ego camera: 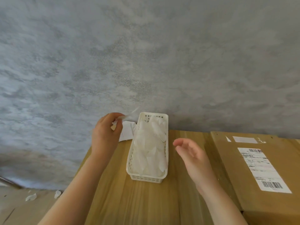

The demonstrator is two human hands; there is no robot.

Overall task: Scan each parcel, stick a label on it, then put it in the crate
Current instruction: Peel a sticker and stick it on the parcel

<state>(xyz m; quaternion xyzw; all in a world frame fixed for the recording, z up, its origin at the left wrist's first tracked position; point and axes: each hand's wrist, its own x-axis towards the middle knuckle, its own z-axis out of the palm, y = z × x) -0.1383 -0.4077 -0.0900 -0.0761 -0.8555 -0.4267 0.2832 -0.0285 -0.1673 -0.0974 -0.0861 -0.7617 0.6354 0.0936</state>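
Observation:
A white slotted plastic basket (129, 161) stands on the wooden table (146, 205) and is filled with crumpled white backing paper. My left hand (104, 133) hovers just left of the basket's far end and pinches a small white paper strip (125, 117), blurred by motion. White label sheets (126, 131) lie under that hand by the wall. My right hand (193, 157) floats to the right of the basket with fingers relaxed, holding nothing. A brown cardboard parcel (235, 166) with a printed shipping label (261, 168) sits at the right.
A grey mottled wall (146, 54) rises directly behind the table. To the left, below the table's edge, small white paper scraps (30, 197) lie on a brown surface. No crate or scanner is in view.

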